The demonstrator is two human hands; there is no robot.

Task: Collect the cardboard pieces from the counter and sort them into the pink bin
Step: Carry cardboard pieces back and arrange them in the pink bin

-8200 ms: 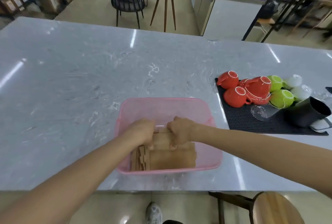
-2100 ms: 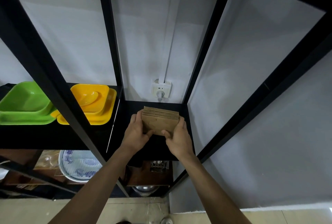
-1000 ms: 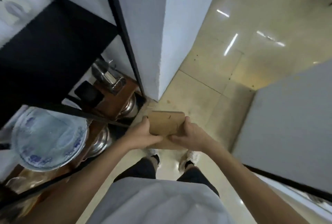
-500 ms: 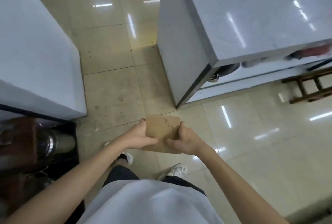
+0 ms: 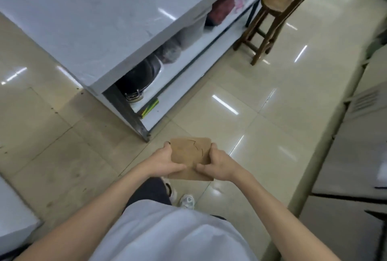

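A stack of flat brown cardboard pieces (image 5: 189, 159) is clasped between left hand (image 5: 167, 161) and right hand (image 5: 217, 165), seemingly in transit; the pink bin, unseen, must next be reached.

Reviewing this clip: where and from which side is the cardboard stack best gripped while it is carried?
By its two short ends, one hand from each side, as shown: the left hand and right hand each clamp an end of the cardboard stack, thumbs on top. It is flat, thin and loosely layered, so a pinching grip at both ends likely keeps the pieces together.
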